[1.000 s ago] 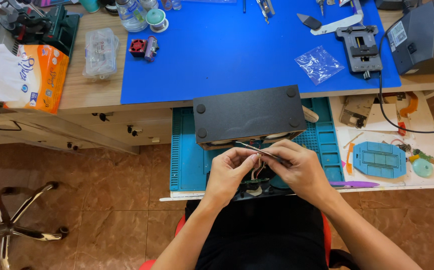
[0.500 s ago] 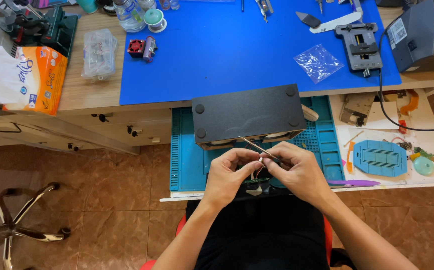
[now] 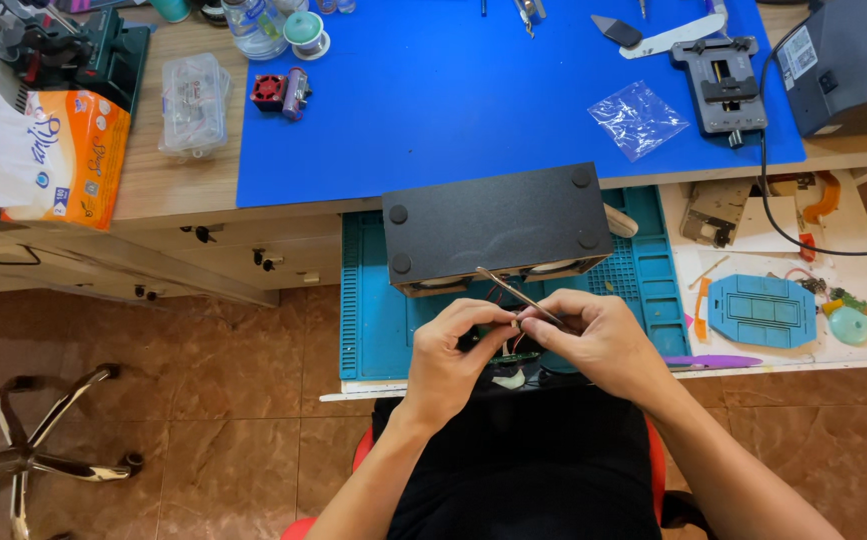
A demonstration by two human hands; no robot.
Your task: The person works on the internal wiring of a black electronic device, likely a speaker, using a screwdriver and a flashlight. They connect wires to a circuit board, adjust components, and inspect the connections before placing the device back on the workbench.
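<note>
Over the teal work mat (image 3: pixel 373 300), just near of the black speaker box (image 3: pixel 498 225), the right hand (image 3: pixel 603 340) pinches tweezers (image 3: pixel 518 295) while the left hand (image 3: pixel 453 350) grips a small wired part, mid fine-work, which needs steady, precise tip placement.

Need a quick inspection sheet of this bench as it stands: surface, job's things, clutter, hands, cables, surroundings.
Surface: teal mat on a pull-out shelf; blue mat on the desk.
Job's things: black box upside down, feet up; tweezers; small wired part between the fingertips, too small to tell.
Clutter: plastic bag, clear box, tissue pack.
Hands: left hand pinches the part; right hand holds the tweezers.
Cables: black cable.
Surroundings: tiled floor, chair base.
</note>
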